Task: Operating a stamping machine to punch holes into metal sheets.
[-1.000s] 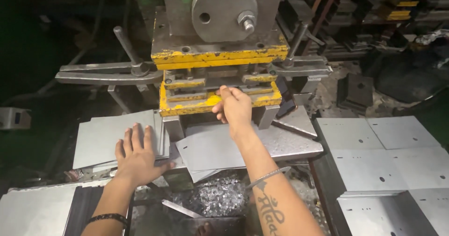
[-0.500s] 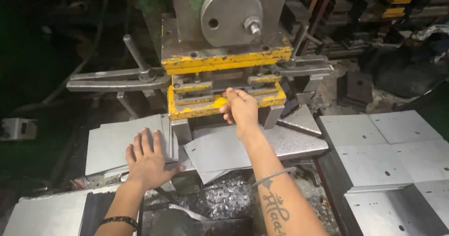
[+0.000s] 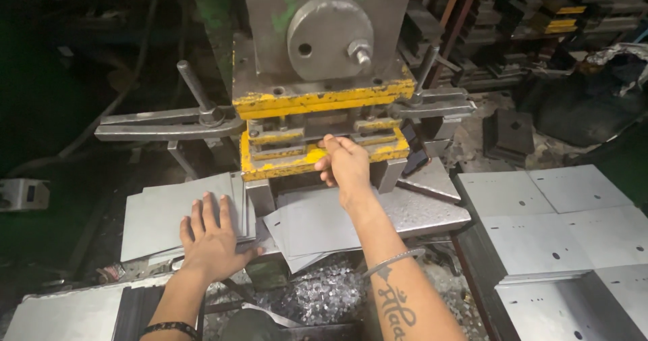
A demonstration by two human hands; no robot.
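— Where are the hands right now?

— The left hand (image 3: 212, 243) lies flat and open, fingers spread, palm down on a stack of grey metal sheets (image 3: 179, 216) at the left of the press bed. It grips nothing; it only presses on the top sheet.

— And the other one?

— The right hand (image 3: 345, 164) is reached forward to the mouth of the yellow die block (image 3: 283, 167), fingers curled at the slot. Whether it pinches anything there I cannot tell (the knuckles hide the fingertips). A thin metal bangle (image 3: 393, 263) hangs at that forearm.

— So where's the sheet being worked?

— A second pile of grey sheets (image 3: 314, 223) sits fanned on the table just under the right wrist, between the two hands and touching neither palm. The left stack lies just beside it.

— What's around them?

— Above the die rises the grey press head with its round disc (image 3: 329, 39). A long lever arm (image 3: 165, 123) sticks out to the left. Below the table edge is a heap of small shiny punched slugs (image 3: 324, 294). Off to the right, well apart from the hands, lie punched sheets (image 3: 560, 236) with small holes.
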